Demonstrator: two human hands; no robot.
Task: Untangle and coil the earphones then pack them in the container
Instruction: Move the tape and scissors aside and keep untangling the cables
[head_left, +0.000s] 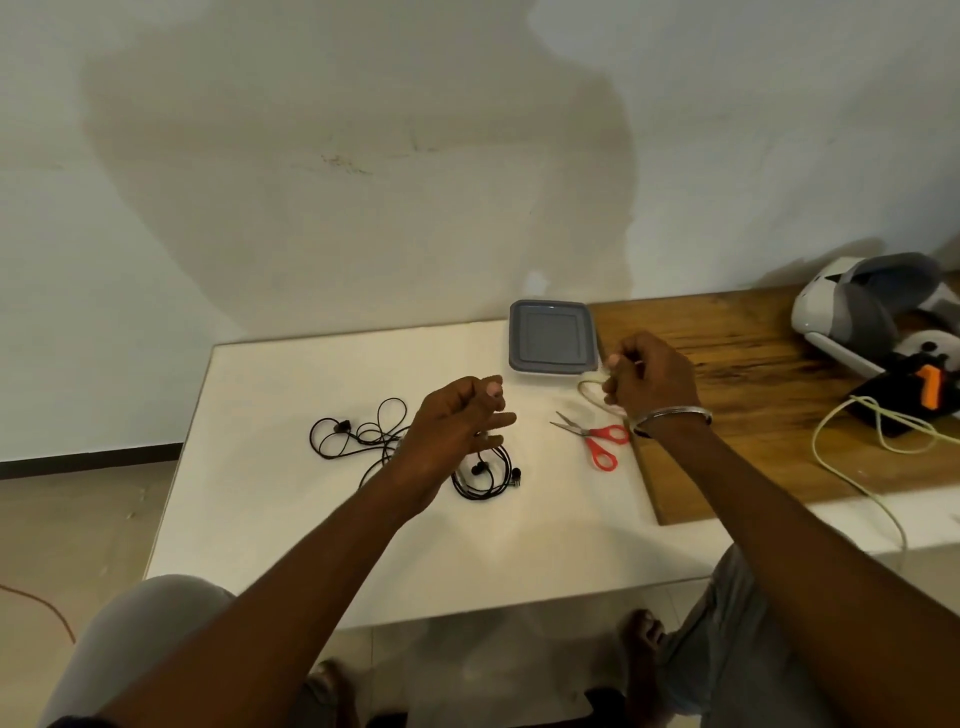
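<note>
Here, tangled earphones (341, 427), one container (551, 338), one scissors (605, 435)

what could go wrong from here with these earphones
The black earphones lie in tangled loops; tugging may tighten knots.
The red scissors lie open close by; a blade might nick the cable.
The container has its lid on while the right hand holds a pale cord.

The white rectangular counter (270, 519) is looked down on from near, head-high, the pale wall (311, 130) faced beyond.
</note>
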